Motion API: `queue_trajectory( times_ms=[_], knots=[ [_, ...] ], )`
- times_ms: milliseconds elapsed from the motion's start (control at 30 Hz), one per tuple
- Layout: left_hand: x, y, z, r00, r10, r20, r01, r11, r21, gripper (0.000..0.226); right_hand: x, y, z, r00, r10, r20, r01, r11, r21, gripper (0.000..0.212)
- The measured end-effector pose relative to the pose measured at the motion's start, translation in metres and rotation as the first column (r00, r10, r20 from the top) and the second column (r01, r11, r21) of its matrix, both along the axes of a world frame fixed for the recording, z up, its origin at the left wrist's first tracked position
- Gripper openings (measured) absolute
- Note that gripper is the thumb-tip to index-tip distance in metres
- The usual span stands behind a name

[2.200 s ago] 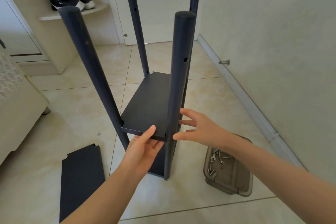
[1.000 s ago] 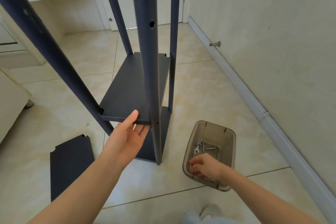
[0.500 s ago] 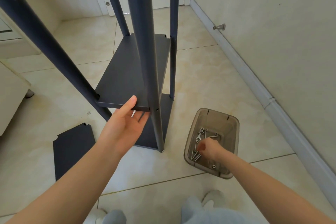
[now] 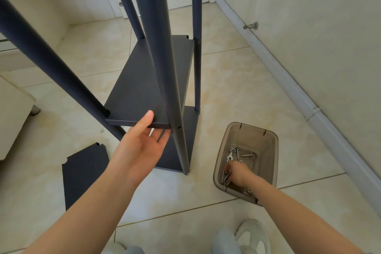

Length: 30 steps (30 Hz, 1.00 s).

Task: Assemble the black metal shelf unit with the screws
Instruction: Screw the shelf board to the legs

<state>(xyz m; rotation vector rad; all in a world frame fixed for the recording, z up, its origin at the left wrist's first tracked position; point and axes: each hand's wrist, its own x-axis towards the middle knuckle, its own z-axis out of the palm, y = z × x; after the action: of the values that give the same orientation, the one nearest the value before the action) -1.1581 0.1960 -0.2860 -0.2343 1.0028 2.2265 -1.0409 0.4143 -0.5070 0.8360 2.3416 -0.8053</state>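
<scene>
Head: left hand (image 4: pixel 142 146) pinches shelf (image 4: pixel 140 88) — right hand (image 4: pixel 237 173) among screws (image 4: pixel 246 154) in tray (image 4: pixel 268 140), grip unclear.

Bright, soft, even daylight; wide-angle view.
Floor tiles (image 4: pixel 237 80) beside the shelf unit (image 4: pixel 140 88) glowed pale, with faint shadow under it; its posts (image 4: pixel 162 57) bowed toward the frame edges; the right hand (image 4: pixel 238 173) was slightly blurred.

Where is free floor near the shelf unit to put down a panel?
Bare tiles lie between the tray and the baseboard, and before the unit, between the loose panel and the tray. Crowded: the tray, with screws and right hand; under the shelf, left hand.
</scene>
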Motion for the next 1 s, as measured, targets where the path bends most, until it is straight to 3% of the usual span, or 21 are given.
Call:
queue_trajectory(
  times_ms=[500, 833, 1000],
  knots=[
    [-0.001, -0.001, -0.001, 1.0, 0.005, -0.006, -0.005, 1.0, -0.001, 0.053, 0.003, 0.004, -0.005, 0.982, 0.168, 0.083, -0.184, 0.945, 0.271, 0.025],
    [-0.002, -0.001, -0.005, 1.0, -0.01, -0.016, 0.01, 1.0, -0.011, 0.036, 0.01, 0.01, -0.007, 0.953, 0.287, 0.097, -0.303, 0.907, 0.292, 0.039],
    [-0.004, -0.001, -0.004, 1.0, 0.004, -0.009, -0.004, 1.0, -0.007, 0.04, 0.012, 0.01, -0.009, 0.907, 0.396, 0.145, -0.421, 0.842, 0.336, 0.031]
  ],
)
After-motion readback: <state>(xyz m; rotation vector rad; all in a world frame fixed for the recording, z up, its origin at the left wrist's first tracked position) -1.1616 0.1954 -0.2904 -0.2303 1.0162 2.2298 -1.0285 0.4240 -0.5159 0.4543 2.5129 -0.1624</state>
